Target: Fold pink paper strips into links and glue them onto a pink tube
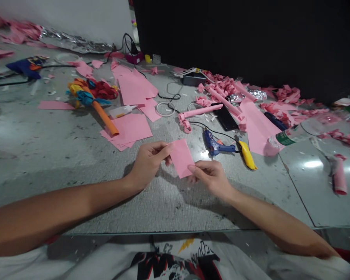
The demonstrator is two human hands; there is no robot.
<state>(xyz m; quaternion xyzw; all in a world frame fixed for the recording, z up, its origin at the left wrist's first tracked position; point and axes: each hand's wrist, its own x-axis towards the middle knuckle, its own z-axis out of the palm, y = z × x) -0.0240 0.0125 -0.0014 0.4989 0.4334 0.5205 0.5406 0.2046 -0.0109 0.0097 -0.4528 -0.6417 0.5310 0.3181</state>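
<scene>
Between my two hands is a small rectangle of pink paper (182, 157), tilted above the grey table. My left hand (149, 161) pinches its upper left corner between thumb and fingers. At the lower right edge, my right hand (208, 175) grips it the same way. Just beyond my left hand lies a stack of pink paper sheets (131, 130). A blue glue gun (217, 144) rests on its side past my right hand, its tip pointing away. Beside the glue gun's cord is a yellow wrapped piece (247, 154).
A rolled orange paper tube (105, 116) with colourful crumpled paper lies left. Pink paper rolls (204, 111), a black phone (226, 116) and a plastic bottle (297, 132) are on the right. Crumpled pink paper (288, 95) lines the back by a black panel (245, 39).
</scene>
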